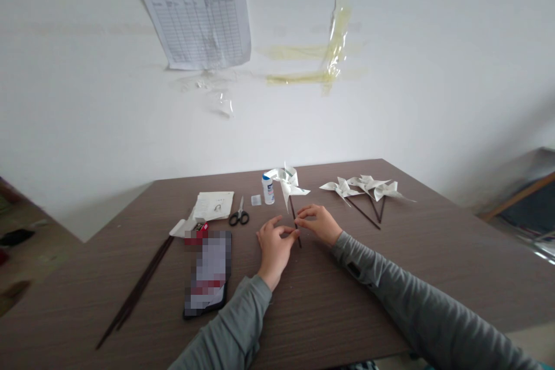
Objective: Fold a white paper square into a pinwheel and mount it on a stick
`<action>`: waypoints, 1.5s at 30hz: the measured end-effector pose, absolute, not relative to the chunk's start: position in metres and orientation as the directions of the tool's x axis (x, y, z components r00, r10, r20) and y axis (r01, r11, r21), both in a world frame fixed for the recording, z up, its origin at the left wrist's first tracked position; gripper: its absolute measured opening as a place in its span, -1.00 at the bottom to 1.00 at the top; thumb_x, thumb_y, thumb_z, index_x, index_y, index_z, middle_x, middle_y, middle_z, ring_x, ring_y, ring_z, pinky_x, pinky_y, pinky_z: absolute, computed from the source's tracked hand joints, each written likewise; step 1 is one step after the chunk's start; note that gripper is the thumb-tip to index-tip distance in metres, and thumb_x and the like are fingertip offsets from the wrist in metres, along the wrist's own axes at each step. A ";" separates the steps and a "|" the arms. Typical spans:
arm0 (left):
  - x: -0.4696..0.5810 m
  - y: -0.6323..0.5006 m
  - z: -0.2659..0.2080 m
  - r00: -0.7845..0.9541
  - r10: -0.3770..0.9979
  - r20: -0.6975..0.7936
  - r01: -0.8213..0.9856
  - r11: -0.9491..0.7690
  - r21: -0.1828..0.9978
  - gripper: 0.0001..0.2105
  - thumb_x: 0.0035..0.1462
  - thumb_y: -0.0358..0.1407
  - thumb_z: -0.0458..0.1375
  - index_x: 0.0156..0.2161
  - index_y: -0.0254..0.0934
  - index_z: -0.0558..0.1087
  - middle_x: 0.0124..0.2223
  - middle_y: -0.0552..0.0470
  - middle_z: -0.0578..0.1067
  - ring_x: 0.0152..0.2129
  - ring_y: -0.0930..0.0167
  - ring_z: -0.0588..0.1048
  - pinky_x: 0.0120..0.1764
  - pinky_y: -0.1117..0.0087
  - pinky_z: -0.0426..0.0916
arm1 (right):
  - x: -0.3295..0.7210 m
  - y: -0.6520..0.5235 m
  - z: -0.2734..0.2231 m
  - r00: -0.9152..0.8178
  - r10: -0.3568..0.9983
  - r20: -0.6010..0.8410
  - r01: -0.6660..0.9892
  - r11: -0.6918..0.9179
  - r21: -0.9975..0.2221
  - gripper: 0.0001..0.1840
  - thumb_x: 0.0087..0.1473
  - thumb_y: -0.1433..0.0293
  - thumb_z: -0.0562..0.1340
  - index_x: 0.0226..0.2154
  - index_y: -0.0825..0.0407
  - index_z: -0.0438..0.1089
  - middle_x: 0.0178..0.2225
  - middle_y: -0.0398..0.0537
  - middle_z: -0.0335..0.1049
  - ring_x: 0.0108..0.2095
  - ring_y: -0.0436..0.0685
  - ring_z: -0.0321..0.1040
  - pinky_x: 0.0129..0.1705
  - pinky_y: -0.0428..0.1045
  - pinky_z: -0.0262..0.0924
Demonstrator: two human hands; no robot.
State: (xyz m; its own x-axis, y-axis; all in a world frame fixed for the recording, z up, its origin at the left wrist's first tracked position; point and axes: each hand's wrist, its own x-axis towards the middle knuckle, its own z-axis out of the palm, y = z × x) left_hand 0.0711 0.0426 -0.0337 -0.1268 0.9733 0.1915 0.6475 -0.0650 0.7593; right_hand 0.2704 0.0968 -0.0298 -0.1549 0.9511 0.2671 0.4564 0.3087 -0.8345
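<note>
A white paper pinwheel [288, 181] on a thin dark stick stands raised above the table in front of me. My left hand [276, 245] pinches the lower part of its stick between thumb and forefinger. Slightly higher on the same stick, my right hand [318, 224] has its fingertips closed on it. Behind the pinwheel's left blade stands a small white bottle [268, 191] with a blue cap, partly covered. To the left of my left hand lies a phone [210, 272], its screen blurred out.
Three finished paper pinwheels [366, 186] lie at the right. Black-handled scissors [239, 217], a small clear box [256, 200] and a stack of paper squares [213, 205] are at the left. Several dark sticks [139, 288] lie near the table's left edge. A wall [277, 133] rises behind.
</note>
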 end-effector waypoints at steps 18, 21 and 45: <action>0.058 0.031 -0.032 0.047 0.989 0.141 0.813 -0.120 0.570 -0.78 0.27 -0.37 0.69 -0.03 -0.04 0.92 0.50 -0.20 0.76 0.59 -0.16 0.58 0.73 -0.44 0.27 | 0.313 0.104 -0.023 0.056 0.986 0.157 0.776 0.056 -0.628 -0.87 0.24 0.24 0.61 -0.35 -0.14 0.84 0.21 0.14 0.86 0.46 0.69 0.53 0.41 0.55 0.56; 0.055 0.030 -0.032 0.090 0.986 0.141 0.822 -0.154 0.549 -0.74 0.26 -0.34 0.68 0.02 -0.02 0.90 0.50 -0.18 0.76 0.58 -0.17 0.58 0.72 -0.46 0.28 | 0.316 0.103 -0.025 0.069 0.984 0.165 0.798 0.045 -0.601 -0.85 0.21 0.29 0.62 -0.41 -0.11 0.80 0.20 0.22 0.84 0.47 0.76 0.47 0.42 0.60 0.51; 0.045 0.026 -0.033 0.177 0.967 0.183 0.842 -0.245 0.481 -0.74 0.35 -0.23 0.60 0.10 0.04 0.86 0.49 -0.12 0.72 0.53 -0.12 0.58 0.67 -0.30 0.41 | 0.324 0.081 -0.038 -0.066 0.930 0.361 0.885 0.222 -0.409 -0.55 0.41 0.36 0.48 0.17 -0.42 0.94 0.33 0.09 0.75 0.49 0.66 0.41 0.74 0.87 -0.04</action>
State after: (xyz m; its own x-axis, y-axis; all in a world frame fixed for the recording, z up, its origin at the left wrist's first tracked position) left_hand 0.0450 0.0261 -0.0334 0.1770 0.9670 0.1832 0.8415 -0.2452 0.4813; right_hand 0.3244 0.0814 -0.0381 -0.0663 0.9302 0.3611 0.8849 0.2221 -0.4094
